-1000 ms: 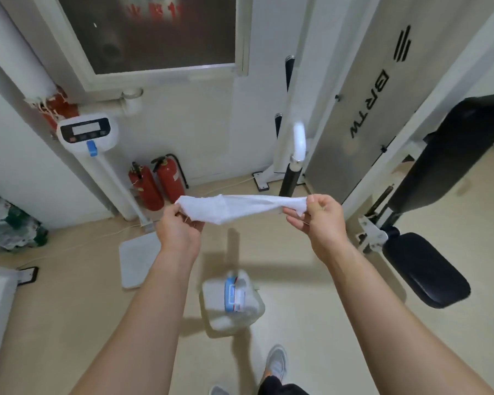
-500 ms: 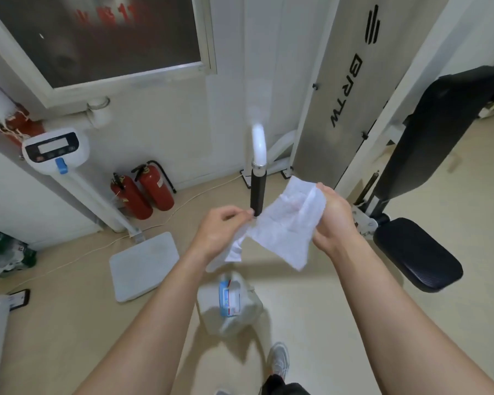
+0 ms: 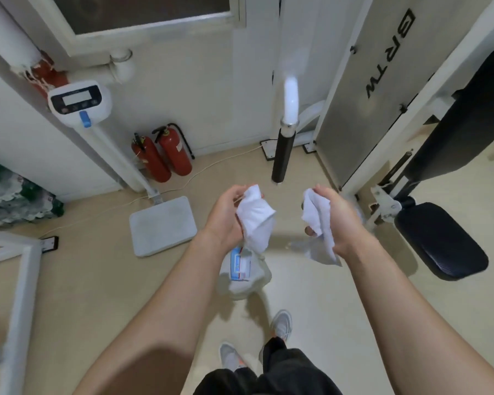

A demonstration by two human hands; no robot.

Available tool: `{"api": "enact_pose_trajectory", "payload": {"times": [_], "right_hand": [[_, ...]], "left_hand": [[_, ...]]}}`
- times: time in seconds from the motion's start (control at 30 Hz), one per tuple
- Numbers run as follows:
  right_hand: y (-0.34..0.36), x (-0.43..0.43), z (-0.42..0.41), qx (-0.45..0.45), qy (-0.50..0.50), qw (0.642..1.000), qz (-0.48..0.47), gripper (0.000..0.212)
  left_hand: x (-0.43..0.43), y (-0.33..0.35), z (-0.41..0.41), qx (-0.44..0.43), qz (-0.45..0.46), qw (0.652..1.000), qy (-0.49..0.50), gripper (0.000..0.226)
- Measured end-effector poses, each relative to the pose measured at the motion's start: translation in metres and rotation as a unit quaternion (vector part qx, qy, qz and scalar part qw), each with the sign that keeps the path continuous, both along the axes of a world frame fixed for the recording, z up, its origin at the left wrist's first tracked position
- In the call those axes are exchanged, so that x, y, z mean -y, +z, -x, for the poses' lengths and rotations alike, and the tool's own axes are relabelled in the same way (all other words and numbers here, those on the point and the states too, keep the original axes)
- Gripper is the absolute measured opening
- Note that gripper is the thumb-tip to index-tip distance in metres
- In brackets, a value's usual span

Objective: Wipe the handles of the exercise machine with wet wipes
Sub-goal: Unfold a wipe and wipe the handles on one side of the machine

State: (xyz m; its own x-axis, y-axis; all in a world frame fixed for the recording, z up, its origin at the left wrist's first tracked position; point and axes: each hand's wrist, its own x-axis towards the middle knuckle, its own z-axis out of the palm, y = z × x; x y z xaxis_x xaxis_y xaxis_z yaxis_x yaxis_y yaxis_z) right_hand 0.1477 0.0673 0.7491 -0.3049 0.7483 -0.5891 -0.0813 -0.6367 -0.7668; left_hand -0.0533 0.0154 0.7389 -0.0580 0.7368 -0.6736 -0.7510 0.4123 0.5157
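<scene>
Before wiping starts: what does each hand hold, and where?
The left hand grips a white wipe by its top; right hand grips a second wipe around its middle.

Beige floor point(image 3: 126, 295): wipes pack point(image 3: 241, 269), scale point(image 3: 163, 225), extinguishers point(image 3: 177, 155).

wipes point(image 3: 255, 220) 2, perhaps | hands point(image 3: 226, 216) 2 | extinguishers point(image 3: 174, 155) 2 | handle point(image 3: 282, 155) 1 | scale point(image 3: 163, 225) 1

We see one plain white crumpled wet wipe point(image 3: 255, 218) and a second white wipe point(image 3: 318, 223). The cylindrical rubber handle grip point(image 3: 281, 155) is black, under a silver collar and a white bar. The soft plastic wipes pack point(image 3: 240, 269) is white with a blue label. Two metal fire extinguishers point(image 3: 176, 155) are red, the padded vinyl seat point(image 3: 439, 240) is black, and the smooth floor point(image 3: 97, 280) is plain beige.
</scene>
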Motion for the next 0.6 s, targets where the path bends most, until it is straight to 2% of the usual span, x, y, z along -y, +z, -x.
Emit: {"api": "enact_pose_trajectory", "payload": {"times": [0.1,0.2,0.27,0.33,0.4,0.47,0.53,0.6], "right_hand": [[-0.011,0.031,0.027,0.105,0.096,0.989,-0.038,0.039],[-0.025,0.047,0.056,0.084,0.144,0.984,-0.065,0.025],[-0.046,0.049,0.072,0.122,0.168,0.974,-0.091,0.016],[-0.080,0.047,0.081,0.136,0.187,0.967,-0.102,0.012],[-0.121,0.043,0.087,0.112,0.181,0.975,-0.069,0.013],[-0.167,0.040,0.090,0.079,0.161,0.983,-0.025,0.013],[-0.218,0.039,0.091,0.062,0.141,0.988,0.018,0.017],[-0.275,0.042,0.091,0.057,0.141,0.987,0.053,0.018]], "left_hand": [[0.018,-0.019,0.011,0.016,0.015,1.000,0.021,0.010],[0.034,-0.040,0.022,0.017,0.006,0.999,0.029,0.025],[0.042,-0.062,0.033,-0.036,-0.003,0.999,0.015,0.035],[0.049,-0.092,0.043,-0.129,0.005,0.992,0.008,0.036],[0.058,-0.126,0.050,-0.215,0.028,0.976,-0.005,0.031],[0.067,-0.175,0.054,-0.263,0.045,0.963,-0.026,0.027],[0.076,-0.231,0.054,-0.270,0.060,0.959,-0.052,0.022],[0.087,-0.290,0.050,-0.231,0.079,0.968,-0.051,0.018]]}}
